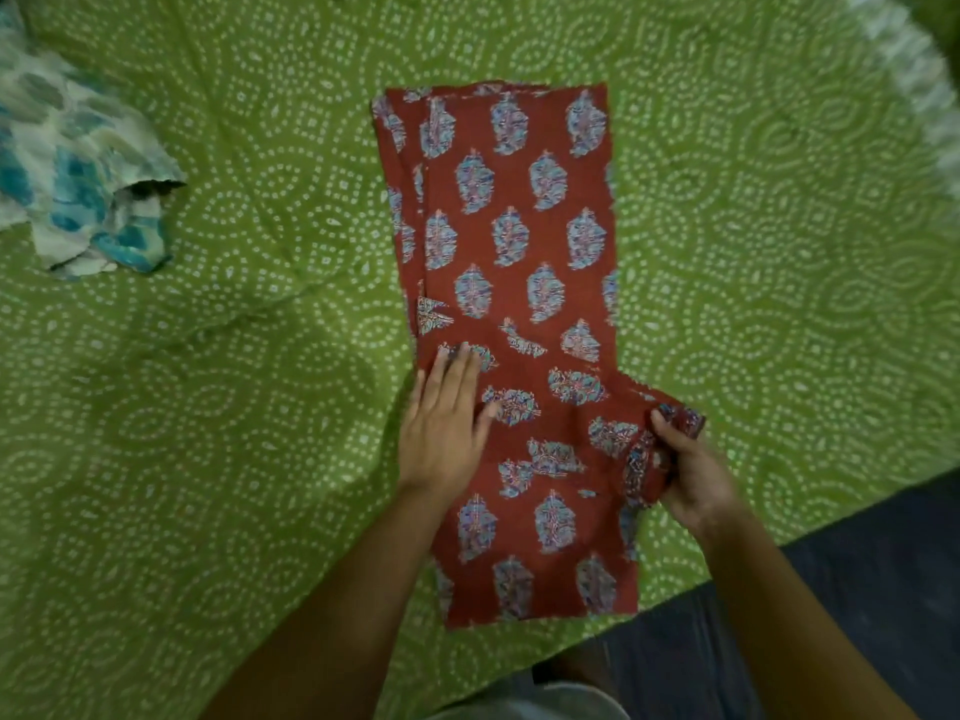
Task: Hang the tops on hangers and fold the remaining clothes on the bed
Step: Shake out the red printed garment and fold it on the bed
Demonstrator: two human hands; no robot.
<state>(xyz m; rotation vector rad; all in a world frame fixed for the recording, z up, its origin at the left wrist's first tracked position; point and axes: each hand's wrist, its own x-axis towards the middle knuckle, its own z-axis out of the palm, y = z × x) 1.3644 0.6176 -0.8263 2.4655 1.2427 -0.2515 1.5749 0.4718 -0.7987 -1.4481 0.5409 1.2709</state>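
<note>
A rust-red garment [519, 241] with a blue leaf print lies lengthwise on the green bedspread [234, 407], folded into a long strip. My left hand [444, 426] presses flat on its left edge, fingers straight. My right hand [685, 470] grips a bunched flap of the same red fabric that sticks out at the garment's right side. The near end of the garment reaches the edge of the bed.
A crumpled white and teal printed cloth [78, 163] lies at the far left of the bed. A pale fringed fabric [914, 80] shows at the top right corner. Dark floor [857, 589] lies beyond the bed's edge at the lower right.
</note>
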